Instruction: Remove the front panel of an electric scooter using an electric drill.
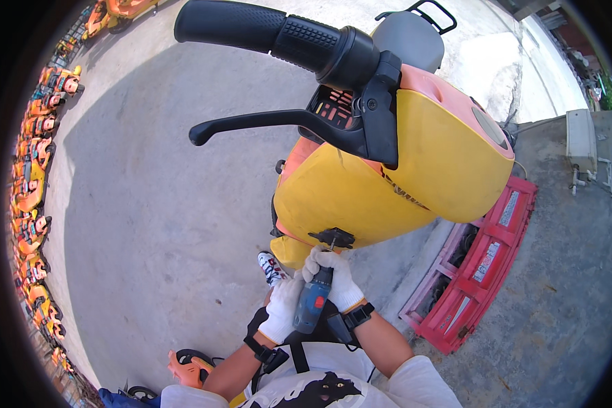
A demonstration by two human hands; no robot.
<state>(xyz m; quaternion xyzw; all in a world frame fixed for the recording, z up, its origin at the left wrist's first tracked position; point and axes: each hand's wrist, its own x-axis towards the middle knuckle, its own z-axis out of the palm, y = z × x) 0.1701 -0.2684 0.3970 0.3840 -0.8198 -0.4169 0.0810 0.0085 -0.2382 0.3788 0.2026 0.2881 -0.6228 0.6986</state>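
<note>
In the head view, my gloved left hand (283, 302) is closed at the left side of a blue cordless drill (310, 309) with a red switch. My gloved right hand (340, 282) is wrapped around the drill's front end. The drill's bit points up at a black bracket (340, 237) on the lower yellow body panel (353, 194) of a scooter. The bit's exact contact is too small to make out. Above are the black handlebar grip (245, 26), brake lever (265, 121) and yellow-pink handlebar cover (449, 156).
A red metal frame (476, 279) with dark fans lies on the concrete at right, near a pale box (580, 136) with pipes. Many orange scooters (34, 183) line the far left. A grey scooter box (411, 41) is behind the handlebar. My sneaker (270, 268) shows below the scooter.
</note>
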